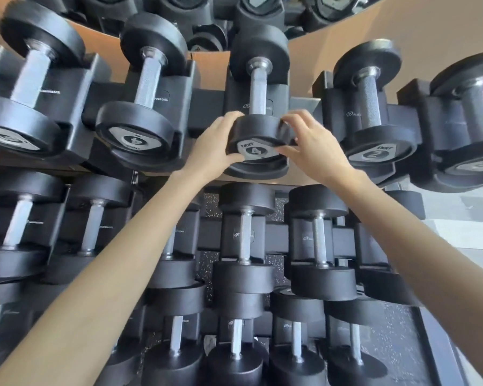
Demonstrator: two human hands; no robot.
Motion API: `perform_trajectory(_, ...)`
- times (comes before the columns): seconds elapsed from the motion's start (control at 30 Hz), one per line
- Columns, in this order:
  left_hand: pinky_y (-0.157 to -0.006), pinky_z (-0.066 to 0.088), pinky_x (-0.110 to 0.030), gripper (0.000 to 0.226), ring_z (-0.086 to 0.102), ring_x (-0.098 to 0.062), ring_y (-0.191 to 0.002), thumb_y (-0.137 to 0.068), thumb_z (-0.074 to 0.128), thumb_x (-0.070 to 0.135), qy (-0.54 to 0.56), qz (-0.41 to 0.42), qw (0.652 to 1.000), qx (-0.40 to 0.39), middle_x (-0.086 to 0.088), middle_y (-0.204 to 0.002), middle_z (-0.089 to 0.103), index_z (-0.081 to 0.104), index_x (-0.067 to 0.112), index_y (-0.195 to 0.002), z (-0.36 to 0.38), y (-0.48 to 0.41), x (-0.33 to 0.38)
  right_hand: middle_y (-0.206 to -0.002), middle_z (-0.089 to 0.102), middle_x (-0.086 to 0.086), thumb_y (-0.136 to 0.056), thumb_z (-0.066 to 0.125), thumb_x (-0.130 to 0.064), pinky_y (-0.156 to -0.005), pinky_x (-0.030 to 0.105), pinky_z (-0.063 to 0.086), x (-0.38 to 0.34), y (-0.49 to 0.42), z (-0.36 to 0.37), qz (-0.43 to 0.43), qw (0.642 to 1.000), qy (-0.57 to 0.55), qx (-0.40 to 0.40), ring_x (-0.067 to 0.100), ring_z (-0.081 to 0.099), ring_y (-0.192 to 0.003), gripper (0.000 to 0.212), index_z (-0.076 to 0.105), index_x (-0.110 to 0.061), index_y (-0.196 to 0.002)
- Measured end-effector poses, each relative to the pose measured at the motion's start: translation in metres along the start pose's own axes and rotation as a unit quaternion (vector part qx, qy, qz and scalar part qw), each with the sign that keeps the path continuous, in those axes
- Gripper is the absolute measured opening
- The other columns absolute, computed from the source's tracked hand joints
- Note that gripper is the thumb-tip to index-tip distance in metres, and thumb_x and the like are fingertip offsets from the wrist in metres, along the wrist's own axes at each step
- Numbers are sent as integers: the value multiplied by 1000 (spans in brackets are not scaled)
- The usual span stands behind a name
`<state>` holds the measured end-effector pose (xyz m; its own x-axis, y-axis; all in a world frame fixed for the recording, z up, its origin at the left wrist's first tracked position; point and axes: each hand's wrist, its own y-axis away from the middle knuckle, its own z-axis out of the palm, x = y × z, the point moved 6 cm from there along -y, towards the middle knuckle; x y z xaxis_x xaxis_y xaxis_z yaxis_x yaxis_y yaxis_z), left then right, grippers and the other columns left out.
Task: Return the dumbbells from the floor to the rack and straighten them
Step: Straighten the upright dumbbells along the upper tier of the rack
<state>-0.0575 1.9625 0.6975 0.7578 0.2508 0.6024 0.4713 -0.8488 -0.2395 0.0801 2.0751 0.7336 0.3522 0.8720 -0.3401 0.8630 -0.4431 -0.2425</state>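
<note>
— Between the hands, what's held?
— A dumbbell (258, 135) marked 4, lying in its cradle on the rack's (208, 103) top tier. The left hand (216, 146) and right hand (311, 143) curl round its near head, one on each side.
— How far along?
— Late, I'd judge. Every cradle in view is filled and the floor (402, 330) below the arms shows nothing loose. Straightening is left: the neighbour (135, 140) left of the hands has its label turned.

Black dumbbells (258, 129), grey label plates; floor (209, 201) seemingly black-speckled.
</note>
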Motion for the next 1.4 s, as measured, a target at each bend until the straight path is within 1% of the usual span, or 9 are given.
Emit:
perform_trajectory(0.07,-107,32,-27,90,39,-14,-132,-72,79,10,130,-23,991,8,1,-145,42,29,26,-144,8,5,-9,-131,46,8,-84,65,-25,-76,42,46,-17,-8,-3,-14,999,50,5,34,55,-102,62,36,-18,-138)
perform_trajectory(0.2,-112,32,-38,97,38,-14,-134,-73,77,1,198,-27,980,6,2,-146,41,23,37,-146,14,6,-8,-121,49,14,-85,63,-14,-79,43,42,-22,-9,6,27,997,72,0,40,52,-102,59,37,-15,-138)
perform_trajectory(0.37,-81,40,-32,97,43,-21,-84,-77,73,5,4,37,997,-72,-6,-89,41,17,44,-146,-1,-11,23,-120,51,11,-80,65,-6,-85,40,44,16,7,10,104,989,-102,37,34,54,-103,51,43,-11,-126)
perform_trajectory(0.5,-77,46,-43,98,43,-26,-94,-79,70,4,-181,92,975,-90,-6,-93,37,12,45,-146,-7,-21,55,-112,52,1,-81,67,-1,-94,38,48,26,20,29,148,951,-269,46,18,56,-101,49,42,-4,-123)
perform_trajectory(0.7,-91,41,-35,69,52,-22,-104,-75,76,10,5,-8,1000,-25,-5,-112,56,44,19,-136,-15,-4,0,-125,53,8,-77,73,-12,-88,46,48,15,-3,31,63,987,-146,-8,30,58,-101,58,41,-14,-125)
perform_trajectory(0.9,-90,46,-35,52,58,-24,-105,-74,77,9,66,-67,995,23,-3,-115,62,52,10,-120,0,3,-17,-119,53,9,-75,71,-5,-89,52,46,20,1,28,72,984,-161,-11,33,57,-97,55,43,-10,-122)
perform_trajectory(1.03,-96,46,-42,54,59,-26,-108,-78,73,6,100,-99,989,47,-10,-118,63,49,6,-127,2,11,-20,-121,52,10,-80,67,-9,-87,41,43,10,0,26,60,993,-103,0,34,54,-101,59,39,-15,-131)
perform_trajectory(1.2,-94,46,-45,46,49,-23,-121,-91,59,18,-97,-88,991,15,-4,-132,55,45,15,-135,1,48,-23,-132,46,15,-84,64,-14,-90,44,40,3,2,22,52,998,-28,-33,40,51,-111,65,30,-11,-140)
perform_trajectory(1.4,-110,32,-41,51,36,-26,-136,-88,55,14,-252,7,965,78,-10,-143,45,44,10,-139,-45,110,-25,-139,38,25,-83,67,-14,-114,52,17,-27,32,10,-32,994,89,59,38,29,-135,71,28,4,-140)
